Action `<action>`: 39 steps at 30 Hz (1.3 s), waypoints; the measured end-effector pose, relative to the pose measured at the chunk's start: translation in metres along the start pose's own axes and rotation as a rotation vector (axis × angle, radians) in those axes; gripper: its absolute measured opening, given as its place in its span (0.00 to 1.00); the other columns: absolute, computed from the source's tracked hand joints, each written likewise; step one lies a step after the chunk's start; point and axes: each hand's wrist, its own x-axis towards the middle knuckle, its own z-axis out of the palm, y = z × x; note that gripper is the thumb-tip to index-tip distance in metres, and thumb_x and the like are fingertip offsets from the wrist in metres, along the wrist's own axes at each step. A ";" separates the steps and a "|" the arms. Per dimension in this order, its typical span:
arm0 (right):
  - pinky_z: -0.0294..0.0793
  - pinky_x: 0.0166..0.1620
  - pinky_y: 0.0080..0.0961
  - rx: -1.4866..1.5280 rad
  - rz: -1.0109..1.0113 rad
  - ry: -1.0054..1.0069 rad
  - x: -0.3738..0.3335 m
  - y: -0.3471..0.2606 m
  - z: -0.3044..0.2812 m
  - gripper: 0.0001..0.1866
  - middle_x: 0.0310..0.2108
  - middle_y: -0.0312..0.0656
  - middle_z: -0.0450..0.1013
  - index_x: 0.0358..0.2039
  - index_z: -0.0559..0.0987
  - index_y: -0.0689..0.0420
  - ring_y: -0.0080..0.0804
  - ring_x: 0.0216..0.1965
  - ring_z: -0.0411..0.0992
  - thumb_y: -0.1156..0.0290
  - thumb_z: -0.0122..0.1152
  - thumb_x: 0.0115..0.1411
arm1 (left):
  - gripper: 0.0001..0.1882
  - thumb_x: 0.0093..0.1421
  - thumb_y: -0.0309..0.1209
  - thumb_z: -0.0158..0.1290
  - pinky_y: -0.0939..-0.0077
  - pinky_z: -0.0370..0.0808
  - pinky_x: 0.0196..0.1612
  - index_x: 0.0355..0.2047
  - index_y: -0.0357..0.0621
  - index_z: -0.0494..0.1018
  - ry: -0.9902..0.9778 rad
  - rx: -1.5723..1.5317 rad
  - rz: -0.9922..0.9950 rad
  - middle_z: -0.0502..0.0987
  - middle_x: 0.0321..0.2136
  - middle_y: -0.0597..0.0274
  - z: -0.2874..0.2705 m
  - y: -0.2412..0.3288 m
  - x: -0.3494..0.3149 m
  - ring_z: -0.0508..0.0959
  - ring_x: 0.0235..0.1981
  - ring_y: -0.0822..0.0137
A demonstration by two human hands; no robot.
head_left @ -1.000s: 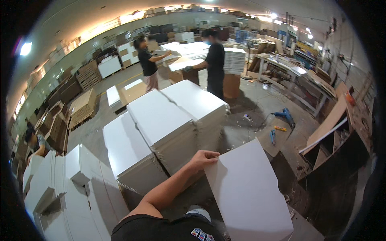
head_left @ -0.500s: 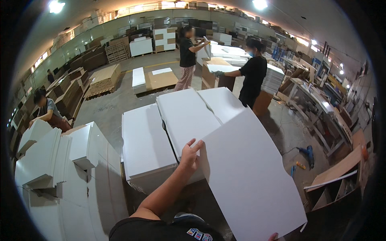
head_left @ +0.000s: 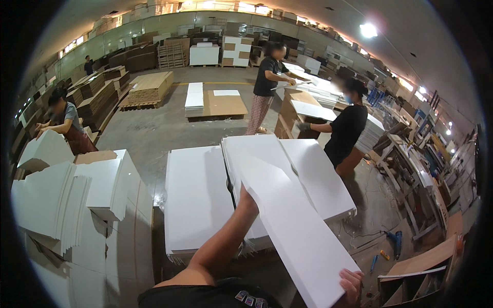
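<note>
A long white board (head_left: 295,233) slants in front of me, its far end over the stacks and its near end toward my body. My left hand (head_left: 247,199) holds the far left edge, with most of its fingers hidden by the board. The fingers of my right hand (head_left: 351,283) wrap over the near right edge. Beneath the far end lies the middle stack of white boards (head_left: 251,146), flanked by a left stack (head_left: 197,195) and a right stack (head_left: 318,174). Whether the held board touches the middle stack, I cannot tell.
White panels (head_left: 46,205) are piled at the left, with a person (head_left: 67,123) behind them. Two people (head_left: 267,77) work at boards beyond the stacks. A blue power drill (head_left: 395,241) stands on the floor at right, near a wooden frame (head_left: 416,277).
The board has turned and tilted, showing a narrower face to me. My right hand's fingers have come into fuller view at its near edge. The whole scene has shifted slightly right and down.
</note>
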 end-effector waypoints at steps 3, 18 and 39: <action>0.79 0.58 0.49 0.073 -0.088 -0.084 0.016 0.027 0.049 0.12 0.45 0.49 0.88 0.55 0.84 0.58 0.44 0.46 0.87 0.67 0.64 0.77 | 0.47 0.83 0.68 0.39 0.48 0.66 0.82 0.83 0.41 0.61 0.083 -0.251 0.078 0.68 0.78 0.48 0.000 0.043 -0.004 0.69 0.78 0.48; 0.72 0.62 0.44 0.252 -0.096 -0.418 0.042 0.103 0.173 0.23 0.54 0.37 0.89 0.50 0.94 0.48 0.39 0.60 0.86 0.81 0.64 0.57 | 0.21 0.84 0.42 0.51 0.78 0.81 0.45 0.64 0.38 0.72 0.126 0.317 0.223 0.79 0.57 0.60 -0.083 0.064 -0.012 0.82 0.52 0.67; 0.70 0.75 0.52 0.006 0.085 -0.740 -0.014 0.141 0.251 0.26 0.70 0.43 0.80 0.67 0.87 0.41 0.53 0.74 0.74 0.74 0.71 0.70 | 0.57 0.73 0.32 0.65 0.56 0.51 0.86 0.87 0.29 0.37 0.334 1.199 0.005 0.48 0.87 0.30 -0.099 0.017 0.014 0.50 0.88 0.44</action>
